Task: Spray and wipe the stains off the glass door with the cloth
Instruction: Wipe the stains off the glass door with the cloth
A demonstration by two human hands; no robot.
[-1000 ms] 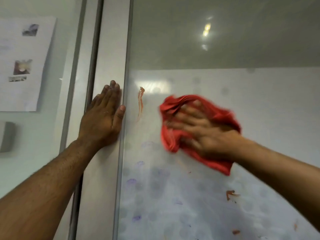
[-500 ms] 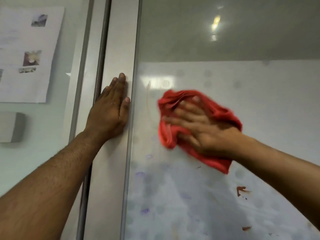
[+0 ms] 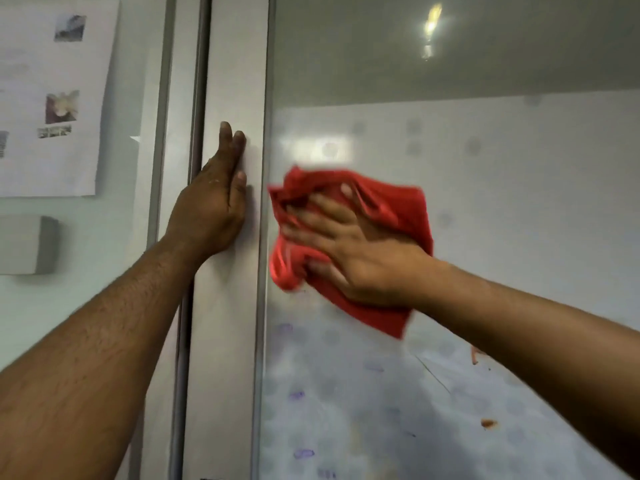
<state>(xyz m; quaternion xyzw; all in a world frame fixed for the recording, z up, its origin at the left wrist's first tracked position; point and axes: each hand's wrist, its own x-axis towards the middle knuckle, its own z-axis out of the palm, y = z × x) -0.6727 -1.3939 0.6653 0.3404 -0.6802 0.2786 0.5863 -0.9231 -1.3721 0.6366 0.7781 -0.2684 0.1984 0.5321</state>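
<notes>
My right hand point(image 3: 349, 247) presses a crumpled red cloth point(image 3: 391, 202) flat against the glass door point(image 3: 502, 188), close to the door's left edge. The cloth and fingers are blurred. My left hand point(image 3: 211, 206) lies flat with fingers together on the grey metal door frame point(image 3: 225, 341), holding nothing. Small red-brown stains show on the glass lower right point(image 3: 488, 423) and beside my right forearm point(image 3: 475, 355). Faint purple marks point(image 3: 303, 453) dot the lower glass. No spray bottle is in view.
A sheet of paper with small pictures point(image 3: 52, 98) hangs on the wall panel to the left. Below it sits a grey box point(image 3: 27, 245). A ceiling light reflects in the upper glass point(image 3: 431, 27).
The cloth and my right hand have slid left toward the frame. The long red streak near the glass edge has faded and is gone from view. My left hand stays on the frame.
</notes>
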